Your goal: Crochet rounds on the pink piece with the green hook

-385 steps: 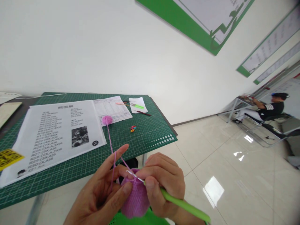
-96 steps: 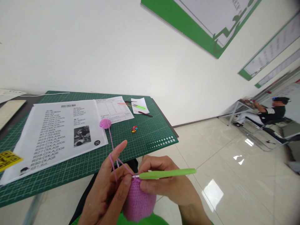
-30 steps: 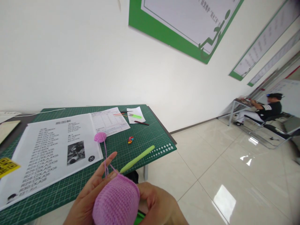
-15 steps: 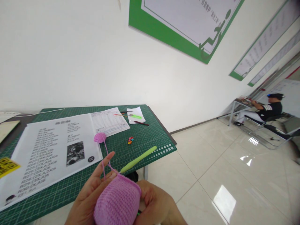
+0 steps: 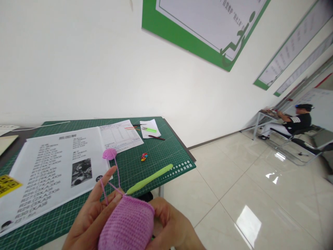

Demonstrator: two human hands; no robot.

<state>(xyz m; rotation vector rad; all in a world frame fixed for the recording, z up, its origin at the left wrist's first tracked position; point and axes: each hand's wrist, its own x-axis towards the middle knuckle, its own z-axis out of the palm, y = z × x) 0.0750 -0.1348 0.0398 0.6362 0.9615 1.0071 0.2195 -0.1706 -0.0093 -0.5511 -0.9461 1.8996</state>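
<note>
A pink crocheted piece [image 5: 127, 224] is held between both hands at the bottom centre. My left hand [image 5: 91, 215] grips its left side, with pink yarn looped round the raised index finger. My right hand [image 5: 171, 225] is closed round the right side of the piece; some of its fingers are hidden behind it. A light green crochet hook [image 5: 151, 178] points up and right from the top edge of the work, its tip at the stitches near my left fingertips. The yarn runs up to a small pink ball [image 5: 109, 154] on the printed sheet.
A green cutting mat [image 5: 171, 146] covers the table. On it lie a printed pattern sheet [image 5: 59, 152], a form [image 5: 122, 135], small coloured markers [image 5: 144, 157] and green snips [image 5: 149, 130]. A white wall rises behind. At the far right a person [image 5: 299, 119] sits at another table.
Both hands and the crocheted piece have shifted slightly left. The hook has moved left with them, and my left index finger with its yarn loop sits further left.
</note>
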